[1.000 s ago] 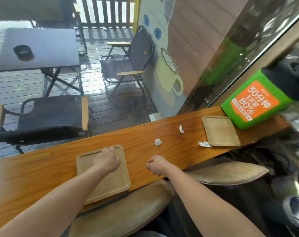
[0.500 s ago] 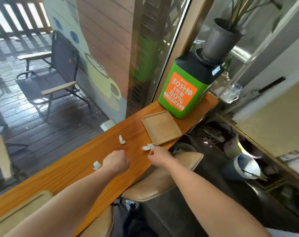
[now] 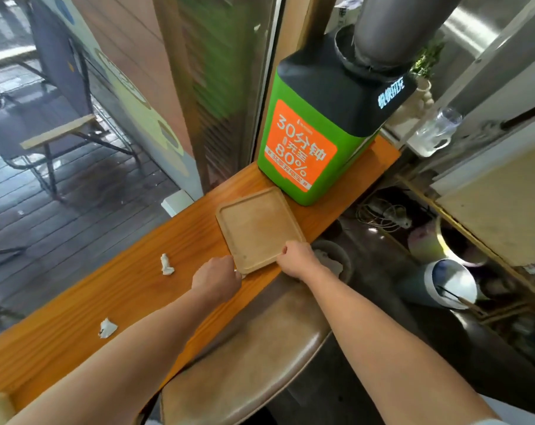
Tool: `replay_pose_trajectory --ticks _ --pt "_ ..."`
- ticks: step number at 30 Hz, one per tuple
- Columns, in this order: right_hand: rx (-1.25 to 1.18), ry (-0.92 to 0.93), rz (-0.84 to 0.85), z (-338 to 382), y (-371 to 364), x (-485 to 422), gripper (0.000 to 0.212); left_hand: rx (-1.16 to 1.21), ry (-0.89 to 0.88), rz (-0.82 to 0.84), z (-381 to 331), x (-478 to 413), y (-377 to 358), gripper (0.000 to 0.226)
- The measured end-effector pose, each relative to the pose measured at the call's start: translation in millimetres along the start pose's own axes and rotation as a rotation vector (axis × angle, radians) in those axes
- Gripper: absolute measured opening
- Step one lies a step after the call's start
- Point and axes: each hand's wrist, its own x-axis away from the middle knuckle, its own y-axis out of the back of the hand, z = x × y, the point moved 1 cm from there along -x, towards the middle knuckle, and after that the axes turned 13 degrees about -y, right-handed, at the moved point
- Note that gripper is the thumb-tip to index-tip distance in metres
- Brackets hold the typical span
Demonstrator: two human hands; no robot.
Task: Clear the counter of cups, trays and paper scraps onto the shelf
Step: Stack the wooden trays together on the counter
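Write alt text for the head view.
Both hands, left and right, grip the near edge of a wooden tray on a counter, beside a green box. Two paper scraps lie further left.

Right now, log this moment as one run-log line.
stage: grasping wooden tray | left hand: at near corner | right hand: on near edge | paper scraps: on counter

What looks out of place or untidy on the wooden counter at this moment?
Two crumpled paper scraps lie loose on the counter. The wooden tray sits turned at an angle to the counter edge, with both hands at its near corners. Nothing looks spilled or broken.
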Motion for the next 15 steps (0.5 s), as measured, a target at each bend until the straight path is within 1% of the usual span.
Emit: replay_pose_trajectory --ticks 3,7,11,13,15 --pt "-0.041 0.005 -0.007 3 8 -22 0.035 0.022 0.006 -0.016 -6 -19 0 0.011" --pt "-0.079 -0.016 -0.037 3 11 -51 0.046 0.074 0.056 -0.042 -7 -46 -2 0.030" --pt "-0.056 -0.096 -0.053 -1 9 -77 0.063 0.218 0.160 -0.109 -5 -68 -5 0.037" --pt "-0.044 -0.110 -0.095 -5 6 -86 0.064 0.277 0.218 -0.144 -6 -74 -9 0.044" --pt "-0.047 -0.121 -0.147 -8 1 -92 0.060 0.324 0.281 -0.201 -8 -78 -13 0.047"
